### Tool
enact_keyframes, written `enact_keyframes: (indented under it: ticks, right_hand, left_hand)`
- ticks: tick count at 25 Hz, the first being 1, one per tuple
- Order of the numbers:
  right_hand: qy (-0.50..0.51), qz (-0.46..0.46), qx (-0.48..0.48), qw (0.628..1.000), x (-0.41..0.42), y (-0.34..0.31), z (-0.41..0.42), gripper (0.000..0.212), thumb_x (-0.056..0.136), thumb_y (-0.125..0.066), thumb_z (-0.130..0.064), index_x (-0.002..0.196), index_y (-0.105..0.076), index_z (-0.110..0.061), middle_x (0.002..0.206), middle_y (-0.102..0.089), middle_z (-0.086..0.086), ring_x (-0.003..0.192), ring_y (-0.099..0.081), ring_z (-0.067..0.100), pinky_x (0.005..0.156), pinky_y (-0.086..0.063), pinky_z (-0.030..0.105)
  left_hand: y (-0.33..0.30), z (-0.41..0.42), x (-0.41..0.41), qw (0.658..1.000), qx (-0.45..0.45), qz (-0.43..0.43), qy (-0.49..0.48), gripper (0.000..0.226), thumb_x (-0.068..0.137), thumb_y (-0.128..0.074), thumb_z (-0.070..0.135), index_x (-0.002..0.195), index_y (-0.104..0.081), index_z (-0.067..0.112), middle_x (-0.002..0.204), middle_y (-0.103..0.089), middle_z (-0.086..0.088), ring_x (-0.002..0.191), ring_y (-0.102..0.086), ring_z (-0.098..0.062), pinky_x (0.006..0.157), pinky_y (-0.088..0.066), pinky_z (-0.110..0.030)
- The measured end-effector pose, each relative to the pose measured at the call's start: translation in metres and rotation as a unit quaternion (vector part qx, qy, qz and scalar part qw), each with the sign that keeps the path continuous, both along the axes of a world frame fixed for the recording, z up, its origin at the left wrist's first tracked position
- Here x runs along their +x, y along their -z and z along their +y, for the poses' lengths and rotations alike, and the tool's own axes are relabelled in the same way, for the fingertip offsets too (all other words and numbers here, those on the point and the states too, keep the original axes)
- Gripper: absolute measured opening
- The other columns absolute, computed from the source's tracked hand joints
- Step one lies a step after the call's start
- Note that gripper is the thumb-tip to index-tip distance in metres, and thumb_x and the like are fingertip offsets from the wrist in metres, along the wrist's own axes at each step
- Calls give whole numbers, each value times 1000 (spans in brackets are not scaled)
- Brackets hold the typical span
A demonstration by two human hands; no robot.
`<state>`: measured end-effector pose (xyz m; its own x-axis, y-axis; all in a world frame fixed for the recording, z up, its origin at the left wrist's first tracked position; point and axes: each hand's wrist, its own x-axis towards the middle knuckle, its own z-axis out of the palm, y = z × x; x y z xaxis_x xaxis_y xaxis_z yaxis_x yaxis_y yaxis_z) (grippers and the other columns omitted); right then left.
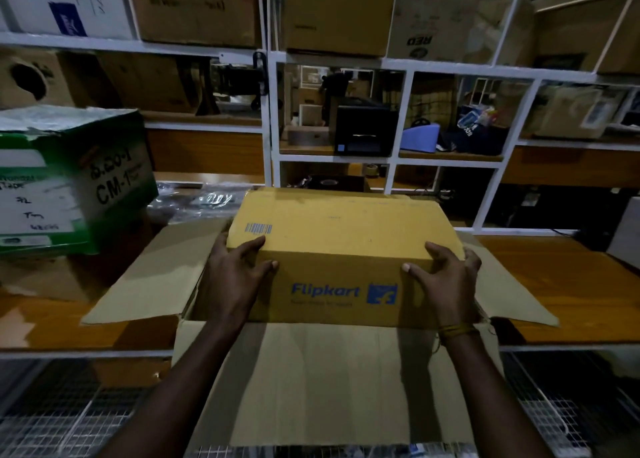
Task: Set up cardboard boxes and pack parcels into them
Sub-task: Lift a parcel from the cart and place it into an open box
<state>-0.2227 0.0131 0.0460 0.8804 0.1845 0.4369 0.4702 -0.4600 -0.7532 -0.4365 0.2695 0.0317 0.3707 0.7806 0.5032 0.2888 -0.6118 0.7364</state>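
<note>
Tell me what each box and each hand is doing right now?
Parcel: closed, held at both ends, partly inside the big box.
Big box: open, flaps spread outward.
Left hand: grips the parcel's left end.
Right hand: grips the parcel's right end.
Green box: closed, sitting on the table.

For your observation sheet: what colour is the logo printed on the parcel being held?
Blue, on the yellow-brown parcel; the head view shows the logo clearly.
</note>
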Motion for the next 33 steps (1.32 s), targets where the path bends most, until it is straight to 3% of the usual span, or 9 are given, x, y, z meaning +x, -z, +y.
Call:
enact_keyframes:
  ticks: [5, 10, 14, 16, 19, 23, 27, 33]
  right_hand:
    - [-8, 48, -13, 999, 20, 14, 19, 59, 70, -88, -24, 124, -66, -20, 149, -28, 17, 133, -34, 37, 113, -32, 43]
    - [-31, 106, -57, 992, 7, 91, 15, 64, 70, -88, -30, 128, -65, -21, 147, -35, 20, 136, -32, 37, 113, -35, 45]
    - [-20, 101, -121, 987, -6, 113, 9, 62, 78, -81, -39, 134, -61, -24, 154, -23, 16, 139, -31, 38, 113, -34, 50]
    - [-14, 78, -164, 983, -4, 120, 6, 62, 81, -74, -49, 137, -58, -28, 157, -20, 17, 143, -25, 38, 116, -27, 52]
    - [-35, 52, -230, 971, 2, 118, 14, 64, 88, -57, -63, 144, -48, -33, 163, -8, 19, 151, -2, 37, 121, -6, 55]
    - [-88, 33, -350, 932, 17, 107, 27, 67, 94, -29, -71, 153, -25, -40, 165, -3, 17, 152, 6, 35, 116, 7, 64]
    - [-133, 36, -412, 901, 36, 95, 35, 68, 93, -23, -73, 153, -18, -43, 164, -2, 18, 150, 7, 41, 114, 8, 67]
    - [-272, 57, -442, 853, 62, 75, 66, 68, 91, -37, -71, 153, -17, -48, 167, 1, 5, 151, 7, 38, 115, 10, 67]
  left_hand:
    - [32, 9, 10, 998, -30, 54, -11, 50, 73, -87, 29, 121, -71, 29, 149, -40, -15, 132, -42, -38, 105, -44, -54]
    - [89, 5, -4, 992, -68, 103, -30, 48, 76, -85, 23, 121, -71, 26, 157, -31, -19, 140, -36, -39, 111, -40, -52]
    - [111, -3, -13, 979, -54, 192, -46, 53, 83, -79, 35, 133, -64, 30, 162, -21, -18, 146, -25, -37, 115, -32, -54]
    - [109, -7, -8, 971, -43, 228, -61, 54, 84, -74, 46, 135, -60, 33, 162, -19, -20, 148, -19, -39, 117, -23, -57]
    - [105, -12, 3, 953, 13, 291, -82, 60, 89, -56, 65, 139, -57, 30, 161, -25, -21, 151, -8, -40, 120, -8, -57]
    - [94, -15, 23, 937, 1, 346, -47, 75, 89, -29, 69, 147, -46, 25, 163, -25, -13, 152, -15, -34, 120, -10, -57]
    - [83, -14, 38, 909, 1, 416, -16, 57, 101, -37, 56, 153, -32, 34, 164, -18, -5, 153, -11, -30, 117, -11, -63]
    - [40, 7, 64, 852, -22, 514, 98, 63, 97, -51, 54, 153, -32, 33, 158, -27, -3, 145, -27, -28, 113, -24, -62]
